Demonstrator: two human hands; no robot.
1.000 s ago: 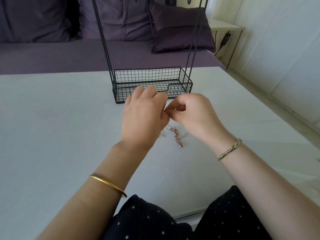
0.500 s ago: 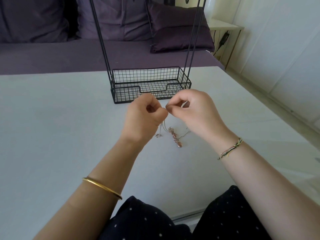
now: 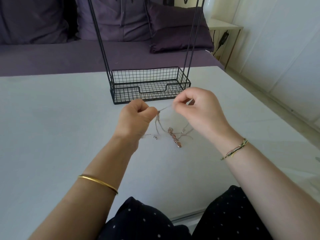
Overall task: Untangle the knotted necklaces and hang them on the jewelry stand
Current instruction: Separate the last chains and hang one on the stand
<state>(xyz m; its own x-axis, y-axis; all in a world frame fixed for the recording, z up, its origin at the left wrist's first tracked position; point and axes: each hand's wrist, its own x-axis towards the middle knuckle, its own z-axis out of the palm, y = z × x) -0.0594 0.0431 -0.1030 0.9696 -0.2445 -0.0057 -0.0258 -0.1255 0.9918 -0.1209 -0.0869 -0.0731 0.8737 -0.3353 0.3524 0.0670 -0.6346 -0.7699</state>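
Both hands have pulled away from each other since a moment ago, and now a short bit of thin chain is stretched between them. The necklaces (image 3: 173,135) are a thin tangle of silver and pink-gold chains. Most of the tangle lies on the white table (image 3: 52,135), just under the hands, and some strands hang up to the fingers. The left hand (image 3: 134,118) pinches one end of the tight bit with curled fingers. The right hand (image 3: 199,110) pinches the other end between thumb and finger, a little higher. Just past the hands, on the far side, stands the black wire jewelry stand (image 3: 147,76), with a basket at the bottom and thin poles going up. A gold bangle (image 3: 98,182) is on the left arm and a thread bracelet (image 3: 234,149) on the right wrist. A purple sofa (image 3: 52,56) is far behind the table.
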